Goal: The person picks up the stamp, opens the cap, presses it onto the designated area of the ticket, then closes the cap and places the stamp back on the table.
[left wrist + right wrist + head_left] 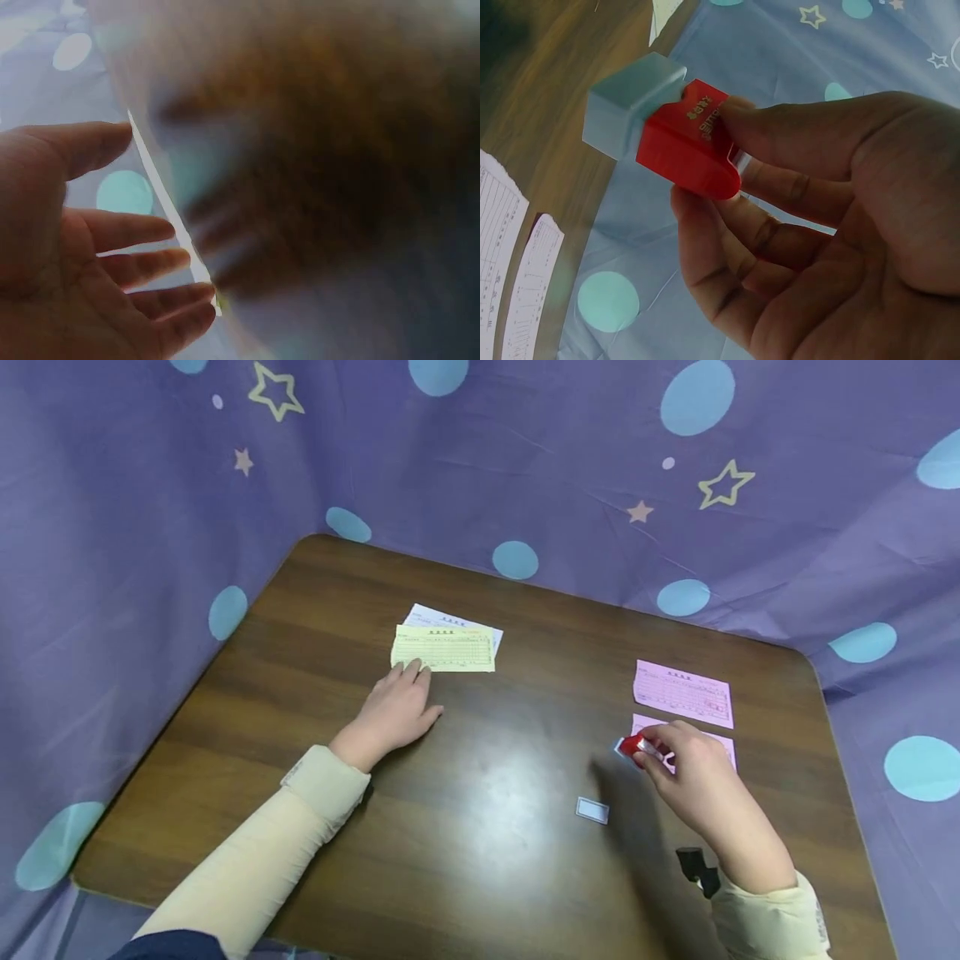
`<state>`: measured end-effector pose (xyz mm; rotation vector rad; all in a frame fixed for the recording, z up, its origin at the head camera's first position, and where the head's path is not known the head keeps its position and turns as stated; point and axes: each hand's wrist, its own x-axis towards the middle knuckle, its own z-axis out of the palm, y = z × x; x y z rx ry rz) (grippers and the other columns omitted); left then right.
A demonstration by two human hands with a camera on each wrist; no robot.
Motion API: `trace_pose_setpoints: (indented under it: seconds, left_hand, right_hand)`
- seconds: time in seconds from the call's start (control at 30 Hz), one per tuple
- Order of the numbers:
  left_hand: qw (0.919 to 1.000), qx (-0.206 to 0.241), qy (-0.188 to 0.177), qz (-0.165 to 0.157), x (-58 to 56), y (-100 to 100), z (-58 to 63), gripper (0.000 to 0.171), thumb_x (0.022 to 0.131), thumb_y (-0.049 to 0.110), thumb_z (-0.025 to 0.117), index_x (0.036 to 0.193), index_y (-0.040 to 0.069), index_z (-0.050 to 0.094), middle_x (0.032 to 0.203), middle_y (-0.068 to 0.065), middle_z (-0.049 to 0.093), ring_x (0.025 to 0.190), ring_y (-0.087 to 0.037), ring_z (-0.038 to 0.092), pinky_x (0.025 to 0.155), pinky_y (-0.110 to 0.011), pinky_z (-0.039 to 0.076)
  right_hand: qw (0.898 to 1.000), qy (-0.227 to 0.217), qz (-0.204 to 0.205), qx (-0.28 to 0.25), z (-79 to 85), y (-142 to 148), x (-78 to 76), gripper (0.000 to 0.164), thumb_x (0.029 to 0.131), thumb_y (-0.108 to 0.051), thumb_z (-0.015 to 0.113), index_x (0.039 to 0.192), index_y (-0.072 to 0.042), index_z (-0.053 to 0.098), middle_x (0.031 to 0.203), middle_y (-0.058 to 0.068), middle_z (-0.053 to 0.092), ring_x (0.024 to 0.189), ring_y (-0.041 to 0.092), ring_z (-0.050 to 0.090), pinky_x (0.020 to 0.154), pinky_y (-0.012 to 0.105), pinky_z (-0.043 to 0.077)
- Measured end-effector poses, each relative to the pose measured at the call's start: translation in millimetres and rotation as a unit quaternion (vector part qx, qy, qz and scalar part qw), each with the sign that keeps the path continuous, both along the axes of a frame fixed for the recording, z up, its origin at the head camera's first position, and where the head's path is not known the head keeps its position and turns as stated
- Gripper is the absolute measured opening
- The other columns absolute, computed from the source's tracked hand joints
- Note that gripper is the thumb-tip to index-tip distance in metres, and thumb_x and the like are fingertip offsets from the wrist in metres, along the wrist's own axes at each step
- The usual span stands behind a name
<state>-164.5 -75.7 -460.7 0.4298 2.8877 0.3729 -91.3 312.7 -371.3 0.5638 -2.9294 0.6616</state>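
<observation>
A red stamp (632, 745) with a pale translucent end (622, 105) is pinched between the thumb and fingers of my right hand (693, 768). The hand overlaps the lower pink slip (641, 723), covering much of it. Another pink slip (682, 693) lies just beyond. My left hand (393, 710) has its fingers extended, fingertips on the near left edge of a yellow slip (450, 649). Under that slip, a white slip (442, 617) shows along the back. In the left wrist view the palm is visible, with the fingertips at the thin bright paper edge.
A small white rectangular piece with a dark border (592, 811) lies on the brown wooden table (300, 635), left of my right hand. Beside the right wrist is a small black object (697, 870). A purple curtain (525, 460) with dots and stars hangs behind the table.
</observation>
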Motion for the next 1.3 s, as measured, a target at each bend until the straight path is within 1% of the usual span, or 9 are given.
trace_pose_setpoints:
  seconds: [0.1, 0.23, 0.37, 0.53, 0.8, 0.93, 1.03, 1.17, 1.3]
  left_hand:
    - [1.0000, -0.008, -0.002, -0.001, -5.0, 1, -2.0, 0.070, 0.104, 0.037, 0.058, 0.150, -0.012, 0.038, 0.157, -0.030, 0.031, 0.143, -0.051, 0.028, 0.112, -0.059, 0.031]
    - [0.9996, -0.021, -0.018, -0.005, -6.3, 1, -0.3, 0.069, 0.103, 0.037, 0.058, 0.148, -0.012, 0.040, 0.156, -0.030, 0.033, 0.142, -0.050, 0.029, 0.111, -0.058, 0.032]
    - [0.9988, -0.028, -0.039, -0.007, -4.7, 2, 4.4, 0.070, 0.103, 0.037, 0.058, 0.148, -0.013, 0.039, 0.157, -0.031, 0.031, 0.142, -0.051, 0.028, 0.110, -0.058, 0.033]
    - [0.9977, -0.037, -0.057, -0.008, -4.3, 4, 10.3, 0.070, 0.104, 0.036, 0.058, 0.149, -0.013, 0.038, 0.157, -0.031, 0.030, 0.143, -0.051, 0.027, 0.109, -0.059, 0.034]
    - [0.9969, -0.045, -0.064, -0.014, -5.4, 7, 18.5, 0.067, 0.103, 0.036, 0.059, 0.147, -0.013, 0.042, 0.156, -0.030, 0.033, 0.141, -0.049, 0.031, 0.107, -0.058, 0.037]
    - [0.9962, -0.050, -0.070, -0.016, -0.8, 9, 20.7, 0.066, 0.103, 0.035, 0.059, 0.145, -0.013, 0.044, 0.155, -0.031, 0.034, 0.140, -0.049, 0.034, 0.105, -0.058, 0.040]
    - [0.9950, -0.055, -0.082, -0.019, 4.7, 12, 22.5, 0.065, 0.103, 0.035, 0.059, 0.145, -0.013, 0.045, 0.155, -0.031, 0.035, 0.139, -0.048, 0.034, 0.104, -0.058, 0.041]
    - [0.9930, -0.059, -0.098, -0.030, 12.1, 17, 26.2, 0.066, 0.102, 0.036, 0.060, 0.145, -0.013, 0.045, 0.155, -0.030, 0.034, 0.139, -0.048, 0.035, 0.103, -0.059, 0.041]
    - [0.9916, -0.058, -0.106, -0.045, 18.6, 21, 27.4, 0.066, 0.102, 0.037, 0.060, 0.144, -0.013, 0.047, 0.154, -0.031, 0.036, 0.137, -0.047, 0.038, 0.103, -0.057, 0.042]
  right_hand:
    - [1.000, 0.004, -0.002, -0.004, -1.9, 1, 3.6, 0.021, 0.081, -0.001, 0.083, 0.099, 0.001, 0.072, 0.083, 0.004, 0.064, 0.072, 0.025, 0.065, 0.066, 0.048, 0.057]
    - [1.000, 0.007, -0.004, -0.004, -4.6, 0, 6.9, 0.019, 0.081, 0.000, 0.082, 0.098, 0.000, 0.073, 0.082, 0.003, 0.063, 0.072, 0.023, 0.065, 0.065, 0.047, 0.056]
    - [1.000, 0.013, -0.001, -0.003, -5.9, 0, 7.5, 0.019, 0.081, 0.001, 0.082, 0.097, 0.001, 0.072, 0.082, 0.004, 0.063, 0.072, 0.023, 0.064, 0.064, 0.046, 0.056]
    - [1.000, 0.005, 0.002, -0.003, -3.4, 0, 5.4, 0.021, 0.081, 0.001, 0.082, 0.099, 0.002, 0.072, 0.084, 0.007, 0.065, 0.073, 0.025, 0.065, 0.065, 0.048, 0.057]
    - [1.000, 0.008, 0.004, 0.003, 1.7, 0, 1.3, 0.022, 0.080, 0.001, 0.082, 0.099, 0.003, 0.072, 0.086, 0.010, 0.066, 0.074, 0.028, 0.066, 0.065, 0.050, 0.057]
    - [1.000, 0.005, 0.006, 0.007, 3.0, -1, 0.1, 0.021, 0.081, 0.001, 0.082, 0.099, 0.003, 0.072, 0.085, 0.009, 0.066, 0.073, 0.027, 0.066, 0.065, 0.049, 0.057]
    - [1.000, 0.000, 0.004, 0.011, 3.8, -1, -0.3, 0.021, 0.081, 0.000, 0.082, 0.100, 0.003, 0.072, 0.085, 0.008, 0.065, 0.074, 0.027, 0.065, 0.065, 0.048, 0.056]
    - [1.000, -0.010, -0.003, 0.015, 4.7, -1, -0.8, 0.022, 0.083, -0.001, 0.081, 0.102, 0.003, 0.072, 0.086, 0.009, 0.065, 0.075, 0.028, 0.065, 0.066, 0.048, 0.056]
    - [1.000, -0.021, -0.007, 0.017, 5.5, -2, -2.3, 0.022, 0.084, -0.001, 0.081, 0.103, 0.004, 0.072, 0.087, 0.010, 0.065, 0.076, 0.028, 0.064, 0.067, 0.048, 0.056]
